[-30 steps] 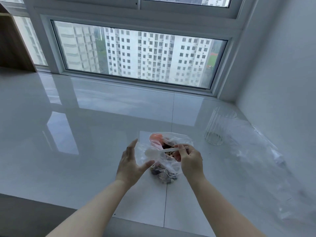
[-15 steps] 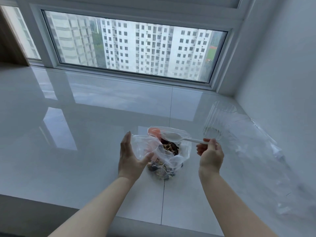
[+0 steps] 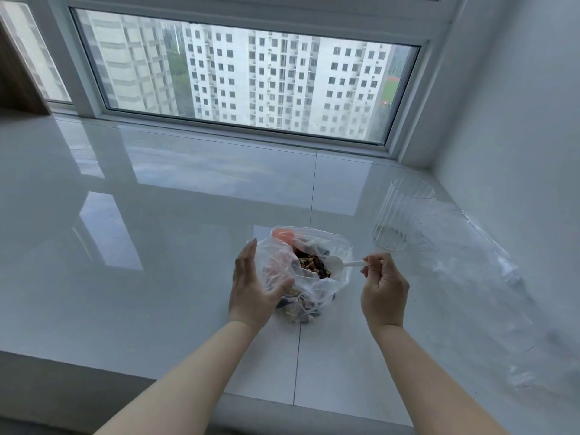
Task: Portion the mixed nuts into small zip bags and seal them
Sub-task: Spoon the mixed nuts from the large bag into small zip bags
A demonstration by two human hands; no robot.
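Observation:
A clear plastic bag [image 3: 317, 287] of mixed nuts [image 3: 314, 265] stands open on the white tiled sill in the middle of the view. An orange-red object [image 3: 283, 235] shows through the bag's far edge. My left hand [image 3: 252, 284] cups the bag's left side, fingers straight up and thumb pressing the plastic. My right hand [image 3: 383, 288] pinches the handle of a white plastic spoon [image 3: 340, 264] whose bowl dips into the bag's mouth at the right of the nuts.
A clear ribbed glass [image 3: 398, 219] stands to the right rear. Empty clear zip bags [image 3: 489, 277] lie along the right wall. The sill's front edge [image 3: 157, 376] runs below my forearms. A window [image 3: 244, 76] closes the far side.
My right hand drew out to the right, then brought the spoon's bowl down into the bag's mouth. My left hand stayed on the bag's left side.

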